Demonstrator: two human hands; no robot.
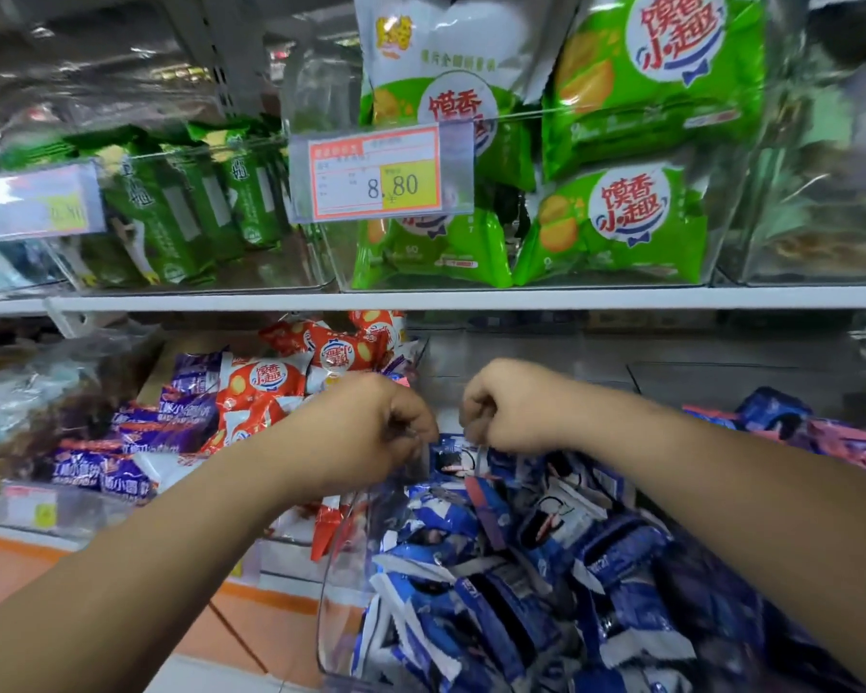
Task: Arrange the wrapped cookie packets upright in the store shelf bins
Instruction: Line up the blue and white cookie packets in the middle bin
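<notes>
A clear plastic bin point(338, 567) on the lower shelf holds several blue wrapped cookie packets point(511, 567), most lying jumbled or leaning. My left hand point(386, 427) and my right hand point(501, 407) are side by side at the far end of this bin. Both hands have curled fingers that pinch the top edge of a blue-and-white packet point(453, 457) between them. The fingertips are hidden behind the knuckles.
Red-and-white packets point(271, 387) and purple packets point(171, 417) fill the bins to the left. More blue and pink packets point(796, 422) lie at the right. On the upper shelf point(421, 297) stand green packets point(616, 222) behind a price tag point(376, 172).
</notes>
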